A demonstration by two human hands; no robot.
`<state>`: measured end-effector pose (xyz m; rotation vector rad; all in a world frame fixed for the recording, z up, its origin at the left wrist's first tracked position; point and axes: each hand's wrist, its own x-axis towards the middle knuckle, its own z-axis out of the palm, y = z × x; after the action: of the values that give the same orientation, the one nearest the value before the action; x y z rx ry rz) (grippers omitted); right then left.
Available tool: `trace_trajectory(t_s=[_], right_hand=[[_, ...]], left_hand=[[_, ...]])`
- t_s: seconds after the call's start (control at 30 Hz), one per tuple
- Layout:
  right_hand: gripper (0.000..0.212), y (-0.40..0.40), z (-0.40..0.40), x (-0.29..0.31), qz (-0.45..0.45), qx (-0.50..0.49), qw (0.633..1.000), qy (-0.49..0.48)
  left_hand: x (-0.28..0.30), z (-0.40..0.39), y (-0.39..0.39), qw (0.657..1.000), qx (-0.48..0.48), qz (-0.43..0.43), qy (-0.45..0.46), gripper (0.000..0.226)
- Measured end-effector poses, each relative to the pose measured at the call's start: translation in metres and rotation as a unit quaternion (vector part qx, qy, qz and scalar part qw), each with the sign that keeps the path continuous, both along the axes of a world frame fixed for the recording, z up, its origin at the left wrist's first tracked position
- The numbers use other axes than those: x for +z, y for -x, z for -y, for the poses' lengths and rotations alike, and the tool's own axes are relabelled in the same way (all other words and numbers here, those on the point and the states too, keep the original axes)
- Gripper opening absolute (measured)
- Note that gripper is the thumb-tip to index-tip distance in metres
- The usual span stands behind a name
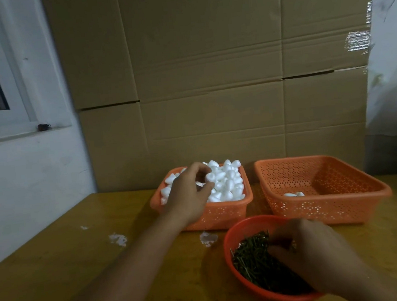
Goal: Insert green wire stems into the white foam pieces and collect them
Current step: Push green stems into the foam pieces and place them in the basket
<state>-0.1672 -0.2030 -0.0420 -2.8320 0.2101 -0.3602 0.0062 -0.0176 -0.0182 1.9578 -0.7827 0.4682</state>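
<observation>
Left hand [189, 194]: over the far-left orange perforated plastic basket [222, 214], fingers curled down into the heap of white egg-shaped foam pieces [226, 184]; seemingly pinching one piece near the fingertips, though the grasp itself cannot be told for sure.
Right hand [314, 253]: in the near round orange-red plastic bowl [231, 237], fingers bent into the pile of short green wire stems [252, 258]; whether a stem is pinched cannot be told, fingertips hidden and blurred.
Stem axis: jumbled, many lying roughly diagonal, far-left to near-right.
Key relation: foam far and left, stems near and right; the two hands well apart, so meeting between basket and bowl seems needed for insertion.
Collection spot: far-right larger orange perforated plastic basket [355, 199], nearer the right hand, holding a couple of white pieces [293, 194].
Surface: yellow-brown wooden table [83, 268], white scraps [117, 239] lying left of the bowl.
</observation>
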Motion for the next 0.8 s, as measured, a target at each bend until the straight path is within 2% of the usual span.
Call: trace_trajectory(t_s=[0.13,0.27,0.4,0.5,0.57,0.67,0.8], right_hand=[[0.031,-0.002,0.001,-0.001,-0.055,0.011,0.998,0.018],[0.039,-0.005,-0.001,-0.001,-0.115,0.03,0.991,0.054],[0.028,-0.012,-0.004,-0.004,-0.133,0.04,0.988,0.07],[0.022,-0.017,-0.006,-0.006,-0.125,0.041,0.988,0.077],[0.022,-0.019,-0.006,-0.007,-0.122,0.045,0.988,0.08],[0.021,-0.021,-0.005,-0.007,-0.126,0.052,0.988,0.069],[0.015,-0.022,-0.004,-0.008,-0.119,0.055,0.99,0.047]], left_hand=[[-0.011,0.008,0.042,0.994,-0.072,-0.037,0.075,0.016],[-0.024,0.012,0.07,0.981,-0.154,-0.077,0.087,0.03],[-0.034,0.017,0.081,0.967,-0.19,-0.134,0.107,0.032],[-0.036,0.017,0.085,0.94,-0.245,-0.194,0.135,0.028],[-0.036,0.015,0.088,0.924,-0.279,-0.219,0.143,0.033],[-0.04,0.014,0.09,0.924,-0.281,-0.22,0.138,0.04],[-0.041,0.016,0.094,0.924,-0.267,-0.226,0.153,0.024]])
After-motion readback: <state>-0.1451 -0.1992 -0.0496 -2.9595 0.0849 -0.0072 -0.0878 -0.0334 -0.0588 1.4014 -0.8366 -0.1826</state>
